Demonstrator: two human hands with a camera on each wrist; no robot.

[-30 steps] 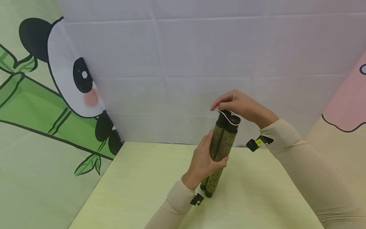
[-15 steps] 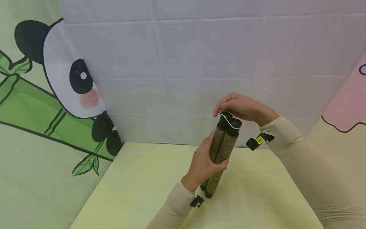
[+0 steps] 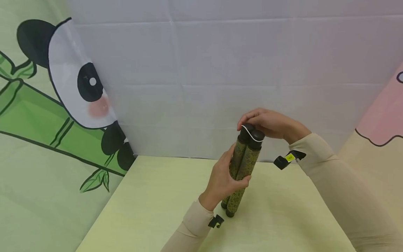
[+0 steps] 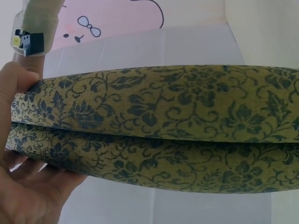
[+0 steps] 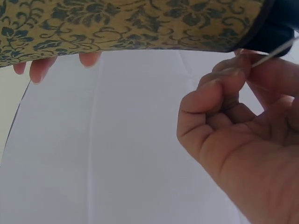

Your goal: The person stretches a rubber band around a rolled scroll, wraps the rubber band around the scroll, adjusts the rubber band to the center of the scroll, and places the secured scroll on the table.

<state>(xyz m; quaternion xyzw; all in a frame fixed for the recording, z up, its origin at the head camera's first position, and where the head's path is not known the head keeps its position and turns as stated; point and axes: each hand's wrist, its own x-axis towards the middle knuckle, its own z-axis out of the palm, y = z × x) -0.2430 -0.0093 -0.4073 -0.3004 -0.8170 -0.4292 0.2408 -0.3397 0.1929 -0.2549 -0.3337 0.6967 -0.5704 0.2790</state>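
A rolled-up scroll [image 3: 248, 162] in olive brocade with dark flowers stands tilted over the table, its two rolls side by side with black end knobs. My left hand [image 3: 220, 180] grips both rolls around the middle; in the left wrist view, thumb and fingers of the left hand [image 4: 35, 193] wrap them from either side. A white cord [image 3: 252, 135] runs across the top knobs. Behind these knobs is my right hand [image 3: 272, 123], its fingertips partly hidden. The right wrist view has the right hand [image 5: 233, 126] pinching the cord [image 5: 275, 52] beside a dark knob.
The pale yellow table [image 3: 163, 196] meets a white cloth backdrop [image 3: 204, 87] behind the scroll. A panda print [image 3: 72, 77] covers the left side cloth, and a pink printed figure [image 3: 382, 115] the right one. Each sleeve cuff carries a small black camera [image 3: 283, 161].
My right hand has come down slightly, from above the knobs to behind them, and the cord now sits closer around them. My left hand and the scroll have barely moved.
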